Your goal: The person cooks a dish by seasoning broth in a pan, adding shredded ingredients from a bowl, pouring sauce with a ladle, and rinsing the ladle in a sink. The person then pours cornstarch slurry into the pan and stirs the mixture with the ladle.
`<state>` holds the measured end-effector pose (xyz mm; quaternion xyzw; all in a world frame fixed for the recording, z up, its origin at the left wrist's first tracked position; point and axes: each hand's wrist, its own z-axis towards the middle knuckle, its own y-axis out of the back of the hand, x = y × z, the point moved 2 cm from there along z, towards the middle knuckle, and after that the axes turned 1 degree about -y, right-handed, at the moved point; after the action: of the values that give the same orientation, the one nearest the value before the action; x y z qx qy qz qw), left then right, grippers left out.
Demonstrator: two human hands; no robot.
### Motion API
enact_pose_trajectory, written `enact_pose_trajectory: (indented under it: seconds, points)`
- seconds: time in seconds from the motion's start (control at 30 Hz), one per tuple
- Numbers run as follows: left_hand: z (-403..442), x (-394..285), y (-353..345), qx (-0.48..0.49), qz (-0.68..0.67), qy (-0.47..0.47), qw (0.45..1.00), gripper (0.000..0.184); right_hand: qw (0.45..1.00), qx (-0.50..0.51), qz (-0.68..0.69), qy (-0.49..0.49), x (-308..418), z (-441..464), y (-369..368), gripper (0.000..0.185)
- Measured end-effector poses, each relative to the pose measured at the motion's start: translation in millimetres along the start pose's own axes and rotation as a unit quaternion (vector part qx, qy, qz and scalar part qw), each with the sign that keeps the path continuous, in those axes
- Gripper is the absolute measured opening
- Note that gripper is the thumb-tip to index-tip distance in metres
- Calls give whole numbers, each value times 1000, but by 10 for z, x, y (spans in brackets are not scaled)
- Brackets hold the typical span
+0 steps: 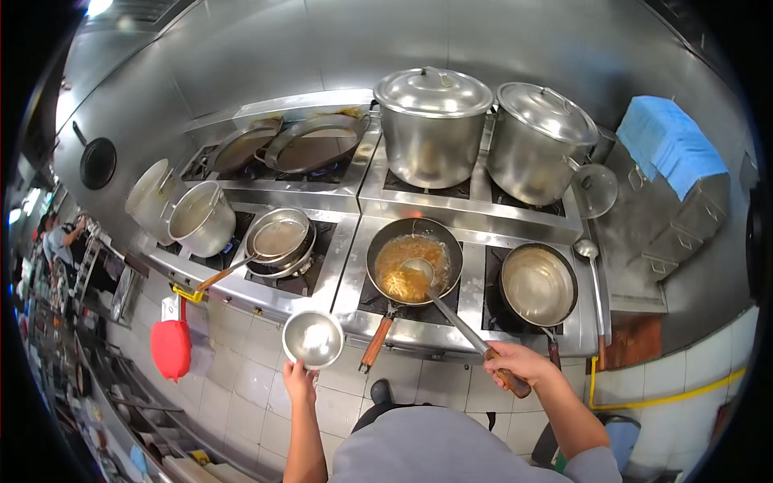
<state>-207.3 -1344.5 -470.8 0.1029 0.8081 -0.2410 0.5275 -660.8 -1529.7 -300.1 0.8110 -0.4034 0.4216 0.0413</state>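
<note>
While the brown grip of a long-handled metal ladle [462, 326] is wrapped by the closed fingers of the right hand [519, 366], a shiny round metal bowl [314, 340] is pinched at its near rim by the left hand [299, 383]. The ladle's cup is placed in a round black frying pan with a wooden handle [456, 253], among yellowish food in bubbling brown liquid; the pan is seated on a front burner of the steel stove [338, 286]. The bowl is held just off the stove's front edge, left of the pan handle.

The pan is flanked on the right by a dark round pan with a pale interior [574, 282] and on the left by a wooden-handled metal strainer [278, 239]. Behind it, the raised rear burners are occupied by two tall lidded steel pots [433, 149].

The pots' contents are hidden by lids. The left fingers under the bowl are concealed; their placement cannot be told. At far left, a person [60, 244] is seen small and blurred.
</note>
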Motion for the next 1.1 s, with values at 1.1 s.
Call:
enact_pose_trajectory:
  seconds: [1.1]
  points:
    - [-520, 1233, 2911, -183, 340, -15, 922, 14, 961, -136, -221, 100, -469, 445, -358, 75]
